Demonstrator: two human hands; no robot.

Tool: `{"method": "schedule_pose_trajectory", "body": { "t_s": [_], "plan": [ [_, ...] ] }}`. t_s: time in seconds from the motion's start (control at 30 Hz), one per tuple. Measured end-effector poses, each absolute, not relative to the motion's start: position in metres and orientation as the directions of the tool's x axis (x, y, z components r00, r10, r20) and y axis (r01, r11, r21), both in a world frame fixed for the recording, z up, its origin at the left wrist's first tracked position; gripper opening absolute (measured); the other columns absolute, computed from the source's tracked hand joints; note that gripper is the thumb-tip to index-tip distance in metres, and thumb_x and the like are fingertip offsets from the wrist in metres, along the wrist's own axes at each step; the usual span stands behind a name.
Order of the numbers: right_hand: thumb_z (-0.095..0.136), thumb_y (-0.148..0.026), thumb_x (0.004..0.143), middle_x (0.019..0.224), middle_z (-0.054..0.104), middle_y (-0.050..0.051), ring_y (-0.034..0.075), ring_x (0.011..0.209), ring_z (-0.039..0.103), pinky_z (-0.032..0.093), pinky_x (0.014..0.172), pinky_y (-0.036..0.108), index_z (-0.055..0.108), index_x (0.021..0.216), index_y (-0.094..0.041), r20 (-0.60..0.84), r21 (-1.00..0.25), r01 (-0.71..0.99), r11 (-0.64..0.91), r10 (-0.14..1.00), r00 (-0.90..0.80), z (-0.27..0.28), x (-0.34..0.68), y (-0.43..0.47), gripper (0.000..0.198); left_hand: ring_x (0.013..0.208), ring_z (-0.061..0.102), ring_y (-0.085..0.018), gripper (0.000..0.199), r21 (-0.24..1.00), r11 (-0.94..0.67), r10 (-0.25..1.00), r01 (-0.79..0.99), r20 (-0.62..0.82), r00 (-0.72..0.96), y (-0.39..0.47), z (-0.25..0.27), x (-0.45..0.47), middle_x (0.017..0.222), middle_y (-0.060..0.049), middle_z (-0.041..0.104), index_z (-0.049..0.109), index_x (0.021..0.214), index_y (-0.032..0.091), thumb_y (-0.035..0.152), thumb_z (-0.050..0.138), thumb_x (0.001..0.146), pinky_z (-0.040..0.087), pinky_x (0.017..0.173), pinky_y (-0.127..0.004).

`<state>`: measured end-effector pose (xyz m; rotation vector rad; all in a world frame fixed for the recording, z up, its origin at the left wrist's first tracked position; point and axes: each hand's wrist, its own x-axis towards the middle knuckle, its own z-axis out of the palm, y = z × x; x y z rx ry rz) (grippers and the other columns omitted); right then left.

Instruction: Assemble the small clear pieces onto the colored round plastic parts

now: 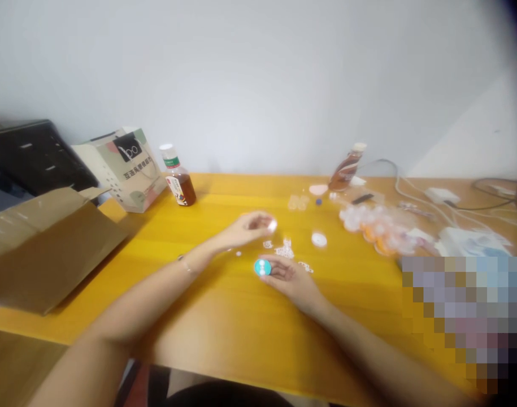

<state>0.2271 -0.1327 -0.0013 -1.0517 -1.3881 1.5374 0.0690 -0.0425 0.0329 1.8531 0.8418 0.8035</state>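
My right hand (290, 277) grips a small round turquoise case (262, 267) with a white figure on its face, held just above the table. Beyond it, my left hand (253, 225) is closed on a small white piece (272, 225), too blurred to name. Between and beside the hands lies a loose heap of small white cut-out pieces (285, 249) on the yellow-brown table (216, 316). A white round lid-like disc (319, 239) rests to the right of the heap.
At the left stand an open cardboard box (59, 249), a printed paper bag (135, 169) and a bottle of brown drink (179, 181). Another bottle (346, 169) is at the back right. Clear and orange plastic cups (377, 226), cables (398, 175) and a white box (474, 243) crowd the right.
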Motion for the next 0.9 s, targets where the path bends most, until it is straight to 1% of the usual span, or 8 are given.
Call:
{"method": "schedule_pose_trajectory", "body": {
  "t_s": [0.07, 0.13, 0.23, 0.3, 0.37, 0.53, 0.77, 0.9],
  "plan": [
    [0.070, -0.028, 0.060, 0.086, 0.067, 0.001, 0.016, 0.082, 0.062, 0.047, 0.085, 0.034, 0.060, 0.097, -0.022, -0.053, -0.998, -0.027, -0.065, 0.951, -0.305, 0.000, 0.228, -0.132, 0.039, 0.084, 0.056, -0.013, 0.046, 0.979, -0.169, 0.830, 0.111, 0.080, 0.552, -0.064, 0.033, 0.042, 0.099, -0.006, 0.059, 0.043, 0.119, 0.022, 0.030, 0.057, 0.076, 0.044, 0.075, -0.028],
    [0.069, -0.029, 0.061, 0.087, 0.067, 0.001, 0.016, 0.084, 0.062, 0.047, 0.085, 0.035, 0.061, 0.098, -0.022, -0.043, -0.999, -0.013, -0.048, 0.960, -0.275, 0.001, 0.228, -0.131, 0.039, 0.083, 0.056, -0.013, 0.039, 0.999, -0.041, 0.843, 0.029, 0.019, 0.538, -0.081, 0.030, 0.025, 0.101, -0.007, 0.058, 0.050, 0.113, 0.020, 0.031, 0.057, 0.076, 0.044, 0.076, -0.028],
    [0.068, -0.029, 0.062, 0.089, 0.067, 0.002, 0.017, 0.085, 0.062, 0.047, 0.086, 0.036, 0.061, 0.100, -0.022, -0.038, -0.999, 0.005, -0.038, 0.969, -0.244, 0.000, 0.228, -0.129, 0.039, 0.096, 0.053, -0.016, 0.033, 0.997, 0.060, 0.855, -0.045, -0.028, 0.517, -0.094, 0.024, 0.017, 0.111, -0.007, 0.054, 0.056, 0.105, 0.018, 0.029, 0.060, 0.074, 0.042, 0.084, -0.029],
    [0.068, -0.028, 0.062, 0.089, 0.067, 0.001, 0.017, 0.085, 0.062, 0.046, 0.087, 0.037, 0.061, 0.102, -0.022, -0.044, -0.999, 0.007, -0.043, 0.974, -0.223, 0.000, 0.229, -0.128, 0.041, 0.098, 0.052, -0.016, 0.033, 0.993, 0.095, 0.838, -0.069, -0.042, 0.544, -0.096, 0.021, 0.020, 0.110, -0.007, 0.054, 0.057, 0.104, 0.018, 0.027, 0.062, 0.072, 0.040, 0.086, -0.029],
    [0.068, -0.026, 0.061, 0.088, 0.068, 0.001, 0.017, 0.084, 0.062, 0.046, 0.087, 0.037, 0.061, 0.102, -0.022, -0.051, -0.999, 0.004, -0.051, 0.977, -0.207, -0.001, 0.229, -0.128, 0.042, 0.095, 0.053, -0.015, 0.034, 0.991, 0.098, 0.828, -0.096, -0.028, 0.560, -0.095, 0.018, 0.024, 0.106, -0.007, 0.056, 0.057, 0.104, 0.018, 0.025, 0.063, 0.071, 0.040, 0.086, -0.029],
    [0.068, -0.024, 0.061, 0.086, 0.067, 0.000, 0.016, 0.082, 0.062, 0.047, 0.086, 0.035, 0.060, 0.102, -0.022, -0.051, -0.999, -0.005, -0.053, 0.978, -0.200, 0.001, 0.229, -0.128, 0.042, 0.088, 0.054, -0.013, 0.033, 0.994, 0.019, 0.837, -0.106, 0.042, 0.546, -0.094, 0.014, 0.027, 0.096, -0.005, 0.058, 0.056, 0.100, 0.018, 0.021, 0.066, 0.068, 0.041, 0.082, -0.027],
    [0.066, -0.024, 0.063, 0.086, 0.068, 0.001, 0.016, 0.080, 0.063, 0.048, 0.083, 0.034, 0.061, 0.102, -0.022, -0.046, -0.999, 0.030, -0.040, 0.972, -0.229, 0.002, 0.228, -0.128, 0.039, 0.089, 0.056, -0.013, 0.033, 0.993, 0.063, 0.813, -0.105, 0.010, 0.583, -0.098, 0.012, 0.029, 0.097, -0.005, 0.057, 0.054, 0.099, 0.017, 0.017, 0.066, 0.068, 0.043, 0.082, -0.029],
    [0.066, -0.023, 0.063, 0.086, 0.068, 0.000, 0.017, 0.081, 0.064, 0.048, 0.083, 0.035, 0.062, 0.101, -0.022, -0.042, -0.998, 0.056, -0.030, 0.969, -0.243, 0.004, 0.228, -0.128, 0.038, 0.095, 0.055, -0.015, 0.030, 0.997, 0.001, 0.819, -0.080, 0.046, 0.572, -0.100, 0.013, 0.033, 0.102, -0.007, 0.058, 0.054, 0.099, 0.017, 0.019, 0.064, 0.071, 0.041, 0.088, -0.032]
  ]
}}
